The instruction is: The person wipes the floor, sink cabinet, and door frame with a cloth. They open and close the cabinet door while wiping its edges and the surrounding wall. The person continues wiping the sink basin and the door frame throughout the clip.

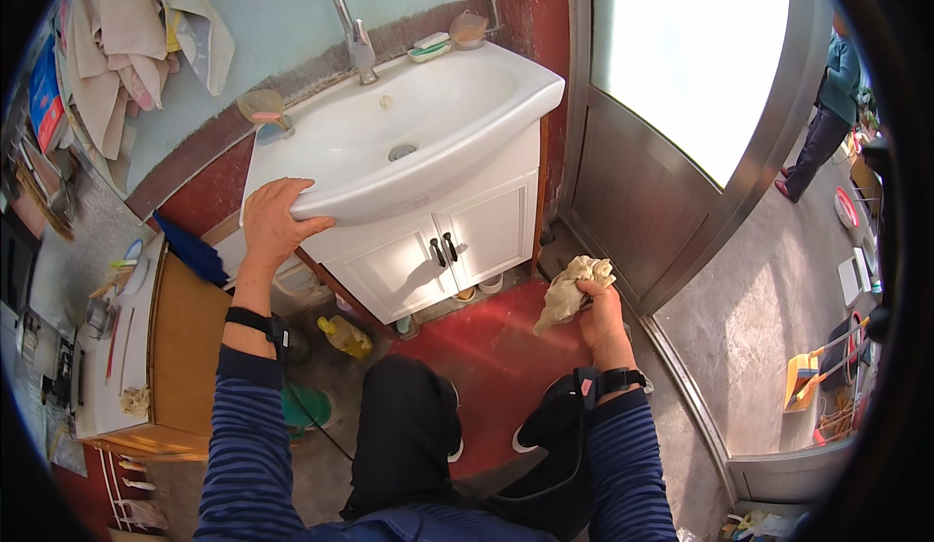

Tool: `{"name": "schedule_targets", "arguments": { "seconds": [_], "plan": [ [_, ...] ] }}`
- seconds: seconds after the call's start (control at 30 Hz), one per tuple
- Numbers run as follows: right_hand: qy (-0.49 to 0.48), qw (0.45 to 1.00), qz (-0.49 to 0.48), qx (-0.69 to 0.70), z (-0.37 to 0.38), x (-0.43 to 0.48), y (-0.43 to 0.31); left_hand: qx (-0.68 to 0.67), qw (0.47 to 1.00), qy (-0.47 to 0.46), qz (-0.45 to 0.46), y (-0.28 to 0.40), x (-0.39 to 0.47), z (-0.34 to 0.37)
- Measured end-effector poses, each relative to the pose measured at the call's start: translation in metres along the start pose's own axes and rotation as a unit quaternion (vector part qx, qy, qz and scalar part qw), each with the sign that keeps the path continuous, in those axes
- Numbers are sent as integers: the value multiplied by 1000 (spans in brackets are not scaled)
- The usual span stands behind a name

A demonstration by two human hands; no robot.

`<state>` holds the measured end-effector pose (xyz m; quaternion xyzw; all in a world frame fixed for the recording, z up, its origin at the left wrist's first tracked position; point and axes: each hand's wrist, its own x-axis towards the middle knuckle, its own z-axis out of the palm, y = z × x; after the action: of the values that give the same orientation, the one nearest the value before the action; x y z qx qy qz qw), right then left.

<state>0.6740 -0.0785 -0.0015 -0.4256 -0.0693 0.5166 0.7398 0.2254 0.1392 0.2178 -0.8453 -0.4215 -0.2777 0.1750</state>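
Note:
My left hand [277, 221] rests on the front left corner of a white ceramic washbasin [452, 170], thumb and fingers spread around its rim. Off to the right, low beside the door, my right hand [604, 316] grips a crumpled beige cloth [573, 292]. Under the basin is a white cabinet [394, 272] with two closed doors and dark handles [444, 248]. A chrome faucet [360, 53] stands at the basin's back edge. On the basin's rim are a green soap dish [429, 49] with a white soap bar and, at the left, a holder with pink soap [268, 116].
A metal-framed door [642, 177] stands at the right; beyond it is a person [832, 104]. A yellow bottle [346, 336] and green bucket [306, 405] are on the floor, left. Towels [131, 31] hang upper left, above a wooden-sided counter [186, 345]. A red mat [489, 359] lies underfoot.

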Motion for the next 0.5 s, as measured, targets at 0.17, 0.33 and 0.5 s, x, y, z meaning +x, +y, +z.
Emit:
{"name": "schedule_targets", "arguments": {
  "seconds": [0.17,0.33,0.5],
  "plan": [
    [-3,1000,6,8,-9,5,3,-1,1000,-2,3,-3,-1,1],
    [-32,999,3,-2,-12,2,4,10,1000,-7,-13,-6,-1,5],
    [-17,1000,0,9,-9,2,5,20,1000,7,1,-6,0,7]
  ]
}}
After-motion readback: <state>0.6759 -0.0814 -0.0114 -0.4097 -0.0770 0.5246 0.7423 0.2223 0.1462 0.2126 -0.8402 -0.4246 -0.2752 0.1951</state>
